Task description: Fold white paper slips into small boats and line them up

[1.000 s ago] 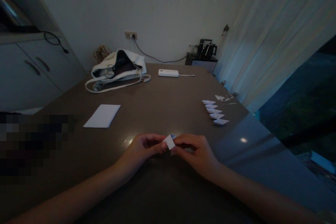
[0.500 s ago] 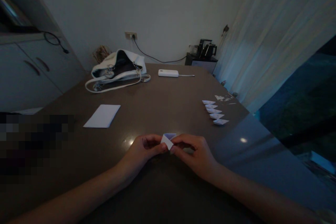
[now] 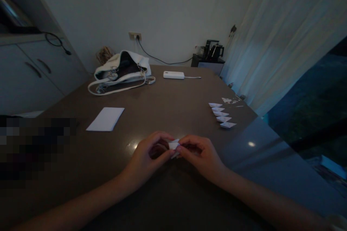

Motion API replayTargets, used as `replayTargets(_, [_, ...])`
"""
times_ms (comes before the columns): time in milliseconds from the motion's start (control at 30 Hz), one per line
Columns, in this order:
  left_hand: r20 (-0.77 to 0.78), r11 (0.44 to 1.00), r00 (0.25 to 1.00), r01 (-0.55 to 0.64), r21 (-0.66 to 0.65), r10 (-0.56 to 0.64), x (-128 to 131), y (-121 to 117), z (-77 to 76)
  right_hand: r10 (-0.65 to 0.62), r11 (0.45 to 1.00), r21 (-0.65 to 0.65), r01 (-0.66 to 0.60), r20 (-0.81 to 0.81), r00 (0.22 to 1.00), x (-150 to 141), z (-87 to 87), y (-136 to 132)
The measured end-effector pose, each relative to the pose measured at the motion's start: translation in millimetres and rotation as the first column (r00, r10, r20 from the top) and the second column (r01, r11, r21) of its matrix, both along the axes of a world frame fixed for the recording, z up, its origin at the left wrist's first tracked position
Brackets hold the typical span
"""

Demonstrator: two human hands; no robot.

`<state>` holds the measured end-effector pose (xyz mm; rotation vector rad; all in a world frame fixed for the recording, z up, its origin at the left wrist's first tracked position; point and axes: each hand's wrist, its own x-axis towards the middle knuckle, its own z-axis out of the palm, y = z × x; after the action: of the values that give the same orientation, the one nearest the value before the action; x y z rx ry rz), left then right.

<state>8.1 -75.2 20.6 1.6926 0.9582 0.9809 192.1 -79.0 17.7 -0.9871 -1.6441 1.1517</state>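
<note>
A small folded piece of white paper (image 3: 174, 145) is held between both hands above the near middle of the table. My left hand (image 3: 151, 153) pinches it from the left, thumb below and forefinger above. From the right, my right hand (image 3: 202, 153) grips its other edge between thumb and fingers. Fingertips cover much of the paper, so its full shape is hidden. Over to the right, several folded paper boats (image 3: 222, 114) stand in a slanting row. A stack of white paper (image 3: 106, 119) lies flat to the left.
A white handbag (image 3: 123, 70) rests at the back left of the brown table (image 3: 173, 104). Behind the hands lies a white power bank (image 3: 174, 75) with a short cable. Paper scraps (image 3: 229, 100) are scattered near the right edge, beside the curtain (image 3: 271, 43).
The folded paper has been turned in my fingers; its open purple-shaded pocket no longer shows. My left forefinger has moved up onto its top edge, and my right fingers have shifted slightly.
</note>
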Motion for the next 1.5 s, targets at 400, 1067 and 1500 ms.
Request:
replayTargets(400, [-0.212, 0.842, 0.966, -0.01, 0.54, 0.147, 2, -9, 4.5, 0.053, 0.994, -0.086, -0.063, -0.12, 0.991, -2, -1.0, -2])
replayTargets(1067, [-0.31, 0.798, 0.942, 0.087, 0.597, 0.129, 6, -17, -5.7, 0.069, 0.996, -0.068, -0.066, 0.039, 0.997, -7, 3.0, -9])
replayTargets(1500, [-0.094, 0.974, 0.995, -0.022, 0.227, 0.045, 5, -13, 8.2, 0.02, 0.999, -0.03, -0.021, -0.045, 0.999, -4, 2.5, -3])
